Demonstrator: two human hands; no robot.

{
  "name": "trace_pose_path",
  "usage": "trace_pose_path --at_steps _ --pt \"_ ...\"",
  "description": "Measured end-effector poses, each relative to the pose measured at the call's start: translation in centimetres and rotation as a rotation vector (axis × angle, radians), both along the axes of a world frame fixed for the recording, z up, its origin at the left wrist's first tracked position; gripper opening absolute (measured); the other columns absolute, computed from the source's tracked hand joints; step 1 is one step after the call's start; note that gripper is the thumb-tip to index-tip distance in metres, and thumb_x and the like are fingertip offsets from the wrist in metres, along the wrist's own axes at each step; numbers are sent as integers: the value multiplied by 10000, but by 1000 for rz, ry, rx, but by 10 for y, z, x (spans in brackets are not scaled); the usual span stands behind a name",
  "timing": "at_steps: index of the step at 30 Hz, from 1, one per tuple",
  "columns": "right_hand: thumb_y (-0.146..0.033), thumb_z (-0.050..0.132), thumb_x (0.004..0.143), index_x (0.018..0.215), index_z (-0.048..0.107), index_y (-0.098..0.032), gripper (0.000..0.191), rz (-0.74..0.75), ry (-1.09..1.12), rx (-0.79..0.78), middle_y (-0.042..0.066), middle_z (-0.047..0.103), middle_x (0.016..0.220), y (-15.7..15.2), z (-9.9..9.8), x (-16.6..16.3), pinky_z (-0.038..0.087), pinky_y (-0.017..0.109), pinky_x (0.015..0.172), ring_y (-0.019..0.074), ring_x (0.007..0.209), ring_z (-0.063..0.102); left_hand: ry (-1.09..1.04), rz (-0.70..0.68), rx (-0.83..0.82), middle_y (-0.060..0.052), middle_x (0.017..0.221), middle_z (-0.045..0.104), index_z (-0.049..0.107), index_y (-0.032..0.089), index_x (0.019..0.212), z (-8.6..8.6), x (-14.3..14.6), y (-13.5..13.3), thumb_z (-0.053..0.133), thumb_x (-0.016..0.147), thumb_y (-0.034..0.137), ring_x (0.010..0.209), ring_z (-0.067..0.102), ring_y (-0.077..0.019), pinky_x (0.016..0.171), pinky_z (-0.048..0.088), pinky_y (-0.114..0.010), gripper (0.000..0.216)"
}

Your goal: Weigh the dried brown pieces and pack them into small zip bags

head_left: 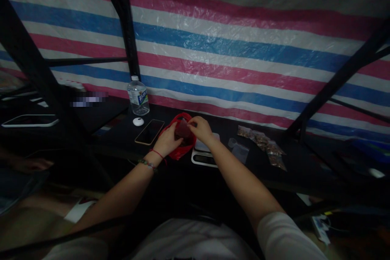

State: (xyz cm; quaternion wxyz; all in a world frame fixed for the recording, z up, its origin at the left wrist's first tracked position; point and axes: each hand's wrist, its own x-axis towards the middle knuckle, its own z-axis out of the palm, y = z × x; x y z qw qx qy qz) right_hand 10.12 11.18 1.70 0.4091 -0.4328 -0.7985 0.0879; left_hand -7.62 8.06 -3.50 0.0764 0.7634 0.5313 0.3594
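Observation:
A red plastic bag (179,151) lies open on the dark table (122,138) in front of me. My left hand (167,140) grips the bag's near left side with curled fingers. My right hand (199,128) pinches the bag's upper right rim, fingers closed on the plastic. A dark reddish lump (182,129) shows inside the bag between the hands; what it is I cannot make out. A small white digital scale (204,153) sits just right of the bag, under my right wrist.
A phone (149,131) lies left of the bag, with a white puck-like object (138,121) and a water bottle (138,96) behind it. Several small filled clear pouches (268,146) and an empty one (239,149) lie to the right. A tablet (30,120) rests far left. Black frame bars cross the striped tarp.

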Motion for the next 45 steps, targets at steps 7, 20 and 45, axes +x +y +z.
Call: trace_pose_path --at_steps 7,20,45 --pt "-102 577 708 802 634 -188 139 77 162 -183 2 645 815 3 -13 3 468 285 774 148 783 595 -58 36 -18 -86 982 679 412 154 1339 5 1 -2 552 775 186 905 647 -223 857 490 -344 582" --pt "-392 620 745 885 670 -157 278 150 456 -499 24 660 768 -23 -14 46 457 232 580 119 635 583 -711 -159 -43 -35 855 628 508 154 1172 20 16 -12 617 759 285 719 628 -139 668 522 -269 447" --pt "-364 493 839 1227 549 -111 467 -827 -514 -555 201 545 1250 -58 -67 252 377 412 972 304 1185 501 182 -103 -49 -63 979 706 681 183 948 24 14 -17 418 830 235 917 639 -208 867 471 -322 293"
